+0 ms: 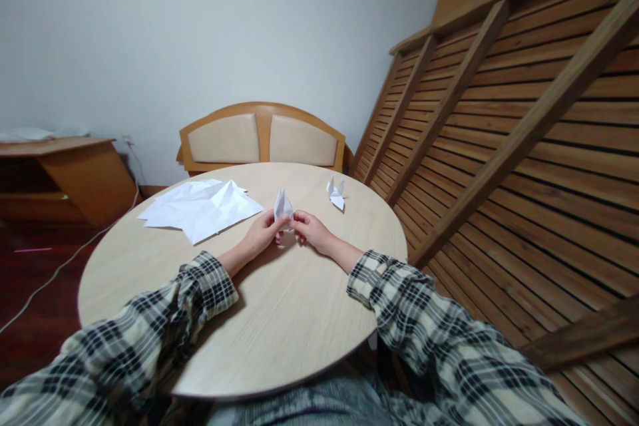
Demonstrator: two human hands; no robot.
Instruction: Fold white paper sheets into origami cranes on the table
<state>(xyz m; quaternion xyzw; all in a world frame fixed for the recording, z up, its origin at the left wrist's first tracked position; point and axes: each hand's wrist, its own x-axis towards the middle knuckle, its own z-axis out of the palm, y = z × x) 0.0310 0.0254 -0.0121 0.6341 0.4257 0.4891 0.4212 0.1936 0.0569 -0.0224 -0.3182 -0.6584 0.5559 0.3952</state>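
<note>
Paper (282, 205), white and folded into a small pointed piece, is held between my two hands, over the far half of the round, pale wooden tabletop (289, 319). My left hand (265, 229) pinches its lower left side, and my right hand (310, 229) pinches its lower right corner, so my grip is narrow. The fingertips look small from here, so I cannot tell if its bottom touches the tabletop. If I pull both sides unequally, the thin layers could tear; pressing too strongly could crumple them. The paper points upward, its long axis nearly upright. Creased white paper sheets (200, 208) lie near on the left, and a small white folded-paper figure (337, 200) sits apart on the right.
</note>
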